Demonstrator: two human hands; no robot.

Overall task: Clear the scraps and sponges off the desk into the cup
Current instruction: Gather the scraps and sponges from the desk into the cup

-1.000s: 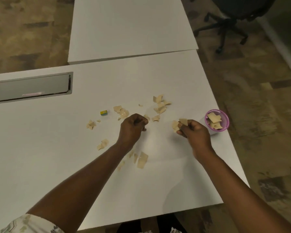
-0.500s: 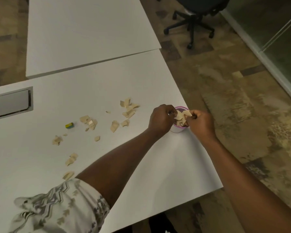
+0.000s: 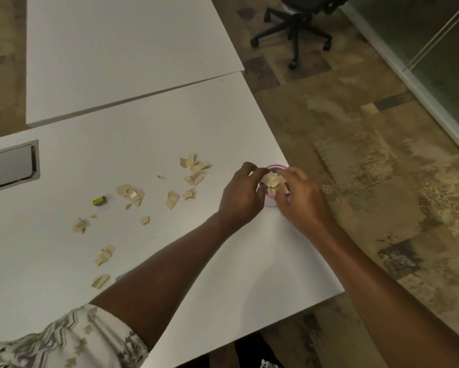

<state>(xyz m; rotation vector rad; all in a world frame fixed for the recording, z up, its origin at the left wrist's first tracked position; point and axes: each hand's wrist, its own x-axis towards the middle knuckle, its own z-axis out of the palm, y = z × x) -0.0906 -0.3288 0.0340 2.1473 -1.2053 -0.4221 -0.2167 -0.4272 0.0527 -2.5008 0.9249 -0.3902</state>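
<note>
A small pink-rimmed cup (image 3: 276, 167) stands near the right edge of the white desk (image 3: 223, 261), mostly hidden by both hands. My left hand (image 3: 243, 195) and my right hand (image 3: 300, 197) meet over its mouth, fingers curled round a bunch of beige paper scraps (image 3: 271, 181) at the rim. Several more beige scraps (image 3: 194, 171) lie scattered across the desk to the left. A small yellow-and-green sponge block (image 3: 99, 201) sits among them. A teal bit (image 3: 121, 276) peeks out beside my left forearm.
A second white desk (image 3: 117, 49) adjoins at the back. A grey cable hatch (image 3: 9, 166) is set into the desk at far left. A black office chair (image 3: 294, 25) stands on the patterned floor beyond; a glass partition (image 3: 435, 62) runs at right.
Both hands carried scraps from the middle of the desk to the cup and now hold them over its mouth. The view swung right.
</note>
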